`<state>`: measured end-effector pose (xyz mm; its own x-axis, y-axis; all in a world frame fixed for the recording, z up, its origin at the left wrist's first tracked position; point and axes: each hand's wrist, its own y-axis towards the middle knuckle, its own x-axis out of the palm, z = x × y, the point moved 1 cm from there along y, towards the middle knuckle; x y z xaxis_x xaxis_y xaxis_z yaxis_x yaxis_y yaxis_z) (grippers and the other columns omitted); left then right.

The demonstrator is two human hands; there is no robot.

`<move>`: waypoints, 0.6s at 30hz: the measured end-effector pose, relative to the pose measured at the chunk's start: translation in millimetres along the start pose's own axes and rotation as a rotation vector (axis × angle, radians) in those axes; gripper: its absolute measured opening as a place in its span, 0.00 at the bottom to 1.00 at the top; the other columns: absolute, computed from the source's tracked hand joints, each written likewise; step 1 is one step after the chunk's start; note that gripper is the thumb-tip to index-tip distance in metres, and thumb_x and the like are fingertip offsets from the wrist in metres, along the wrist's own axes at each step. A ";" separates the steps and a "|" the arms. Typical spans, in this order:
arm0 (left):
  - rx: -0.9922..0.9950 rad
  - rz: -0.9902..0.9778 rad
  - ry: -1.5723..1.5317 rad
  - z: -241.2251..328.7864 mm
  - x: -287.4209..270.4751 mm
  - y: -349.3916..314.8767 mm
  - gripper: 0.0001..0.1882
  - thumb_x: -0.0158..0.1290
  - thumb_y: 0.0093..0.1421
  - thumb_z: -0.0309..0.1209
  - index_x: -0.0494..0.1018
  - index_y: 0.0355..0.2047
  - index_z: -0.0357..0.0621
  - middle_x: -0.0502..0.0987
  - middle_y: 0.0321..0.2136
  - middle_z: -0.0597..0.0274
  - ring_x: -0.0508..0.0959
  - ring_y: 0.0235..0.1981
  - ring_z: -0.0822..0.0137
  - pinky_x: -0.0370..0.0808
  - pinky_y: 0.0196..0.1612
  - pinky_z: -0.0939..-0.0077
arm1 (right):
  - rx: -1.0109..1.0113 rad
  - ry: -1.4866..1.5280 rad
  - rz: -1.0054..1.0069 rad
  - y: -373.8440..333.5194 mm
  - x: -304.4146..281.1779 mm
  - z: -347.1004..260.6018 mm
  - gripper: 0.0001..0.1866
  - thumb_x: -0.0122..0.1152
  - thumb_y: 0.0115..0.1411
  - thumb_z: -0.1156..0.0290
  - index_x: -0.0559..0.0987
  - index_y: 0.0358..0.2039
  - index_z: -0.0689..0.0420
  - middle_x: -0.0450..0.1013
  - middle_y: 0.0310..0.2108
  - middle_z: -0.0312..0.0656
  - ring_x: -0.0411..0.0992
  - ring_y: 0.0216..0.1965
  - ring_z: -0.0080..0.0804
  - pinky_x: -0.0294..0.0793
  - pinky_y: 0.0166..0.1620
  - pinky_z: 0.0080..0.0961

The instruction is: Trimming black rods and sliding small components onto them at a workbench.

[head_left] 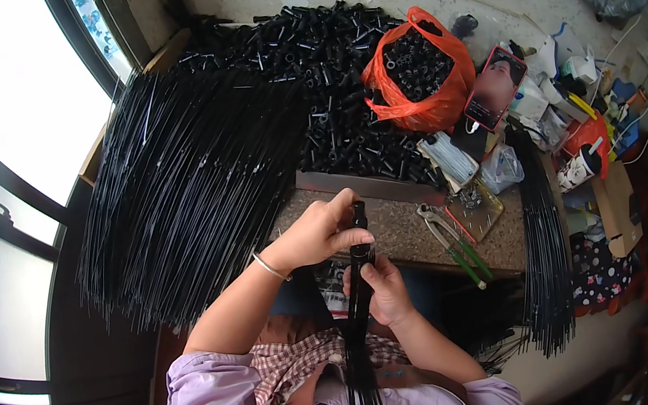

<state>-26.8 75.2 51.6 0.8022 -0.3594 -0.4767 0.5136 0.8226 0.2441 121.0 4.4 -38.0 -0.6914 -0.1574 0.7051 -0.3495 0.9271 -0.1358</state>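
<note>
Clasping one black bundle [355, 333]: one left hand [331, 229], one right hand [388, 289]

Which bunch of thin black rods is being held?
The slim bunch gripped by the left hand above and right hand below; the wide left heap and far-right bunch are untouched.

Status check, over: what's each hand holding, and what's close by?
Left hand: gripping black bundle near its top. Right hand: gripping it lower down. Green-handled pliers: on table, apart from both hands.
</note>
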 end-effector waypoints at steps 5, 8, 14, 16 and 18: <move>0.129 -0.021 0.135 -4.2 3.1 1.0 0.22 0.58 0.50 0.38 0.61 0.36 0.37 0.65 0.11 0.56 0.64 0.11 0.66 0.59 0.16 0.75 | 0.004 0.021 -0.022 3.3 -4.2 1.1 0.11 0.58 0.55 0.64 0.67 0.28 0.53 0.72 0.27 0.41 0.70 0.26 0.26 0.72 0.31 0.21; -0.038 -0.029 0.045 -2.1 3.7 -6.5 0.21 0.58 0.50 0.35 0.61 0.36 0.37 0.65 0.11 0.59 0.67 0.13 0.71 0.61 0.17 0.78 | -0.003 0.041 -0.007 1.5 -6.3 4.0 0.10 0.58 0.55 0.65 0.67 0.28 0.54 0.72 0.28 0.41 0.71 0.27 0.26 0.72 0.32 0.21; -0.172 -0.010 -0.631 -7.2 12.8 -18.4 0.15 0.55 0.54 0.30 0.62 0.37 0.39 0.71 0.21 0.69 0.69 0.21 0.81 0.67 0.24 0.87 | -0.033 -0.014 -0.014 -4.6 -2.7 8.4 0.10 0.57 0.56 0.65 0.67 0.29 0.55 0.72 0.28 0.40 0.71 0.27 0.24 0.72 0.32 0.21; -0.088 0.041 -0.301 -0.9 11.4 -18.5 0.14 0.56 0.54 0.30 0.63 0.36 0.39 0.72 0.23 0.68 0.70 0.23 0.82 0.67 0.26 0.89 | -0.026 -0.024 -0.020 -4.8 -2.9 5.4 0.10 0.57 0.56 0.65 0.67 0.29 0.55 0.72 0.28 0.40 0.70 0.28 0.24 0.71 0.32 0.20; -0.141 0.061 -0.269 10.4 11.1 -21.4 0.15 0.57 0.53 0.32 0.64 0.36 0.39 0.72 0.24 0.67 0.70 0.25 0.81 0.68 0.27 0.88 | -0.009 -0.037 -0.024 -6.4 -2.4 3.1 0.10 0.56 0.56 0.64 0.67 0.29 0.55 0.72 0.28 0.40 0.70 0.28 0.24 0.71 0.32 0.20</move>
<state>-25.7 49.0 49.9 0.8916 -0.3960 -0.2197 0.4300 0.8924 0.1366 122.9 -2.2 -40.9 -0.7059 -0.1925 0.6816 -0.3612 0.9256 -0.1127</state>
